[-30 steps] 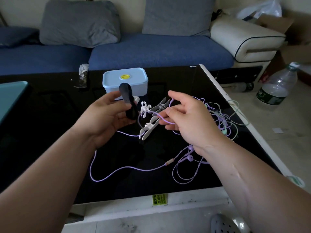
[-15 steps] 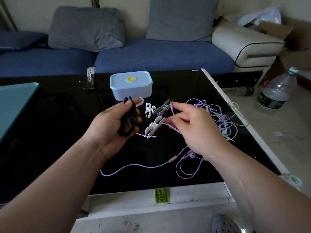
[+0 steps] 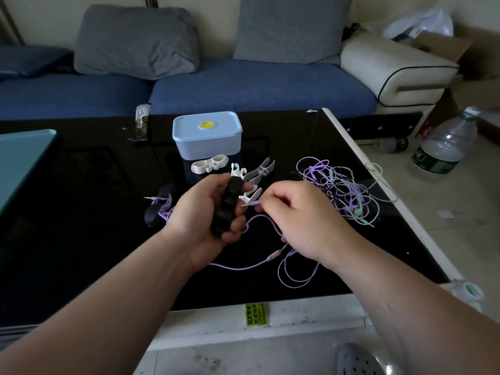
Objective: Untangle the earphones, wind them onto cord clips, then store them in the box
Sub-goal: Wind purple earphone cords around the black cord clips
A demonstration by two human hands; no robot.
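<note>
My left hand (image 3: 205, 220) grips a black cord clip (image 3: 227, 205) upright over the black table (image 3: 81, 212). My right hand (image 3: 303, 220) pinches the jack end of a purple earphone cable (image 3: 250, 203), its tip pointing at the clip; the rest of that cable (image 3: 292, 272) loops on the table below my hands. A tangle of purple and green earphones (image 3: 341, 190) lies to the right. Several white cord clips (image 3: 209, 165) rest behind my hands. Left of my hand lies a black clip wound with a purple earphone (image 3: 159, 207). The light blue box (image 3: 207, 134) stands shut behind.
A teal object (image 3: 21, 161) lies at the table's left edge, a small wrapper (image 3: 142, 123) at the back. The table's white right rim (image 3: 384, 185) runs near the tangle. A water bottle (image 3: 446, 143) stands on the floor, a sofa (image 3: 243, 85) behind.
My right hand has slid along the purple cable to its jack end and brought it to the black clip. My left hand has turned the clip upright. The view has tilted down.
</note>
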